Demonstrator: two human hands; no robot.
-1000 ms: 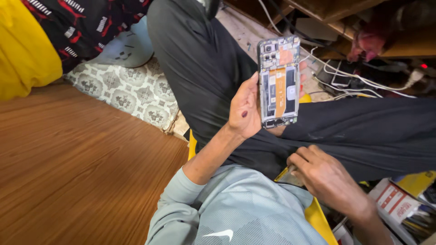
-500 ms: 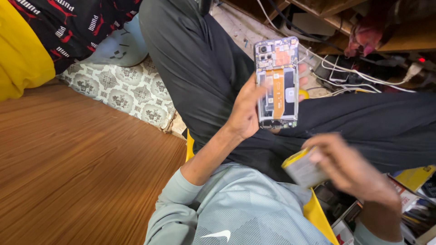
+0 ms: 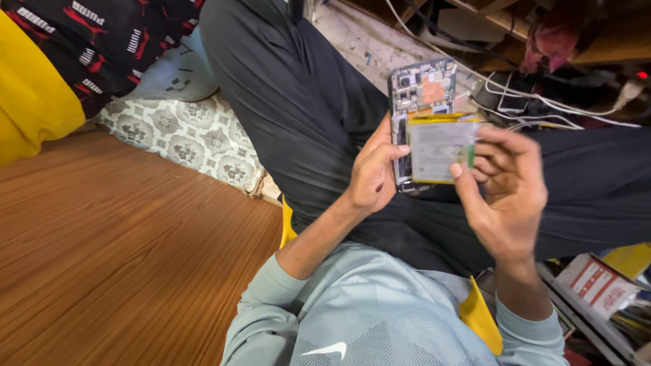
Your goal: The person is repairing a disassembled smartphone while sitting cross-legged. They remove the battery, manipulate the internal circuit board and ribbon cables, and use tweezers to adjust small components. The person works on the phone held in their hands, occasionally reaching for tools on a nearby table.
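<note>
My left hand (image 3: 371,177) holds an opened phone (image 3: 422,89) upright by its left edge, its back cover off and its circuit boards showing. My right hand (image 3: 505,186) pinches a flat pale battery (image 3: 439,150) with yellow edges and presses it flat over the phone's lower half. The battery hides the lower part of the phone. Both hands are above my crossed legs in dark trousers (image 3: 298,115).
A brown wooden floor (image 3: 115,251) spreads at the left, with a patterned cushion (image 3: 183,139) and yellow fabric (image 3: 34,102) behind. White cables (image 3: 542,102) and clutter lie at the upper right. Small boxes (image 3: 597,285) sit at the lower right.
My right hand rose from my lap with the battery and brought it onto the phone's back. My left hand kept the phone held up.
</note>
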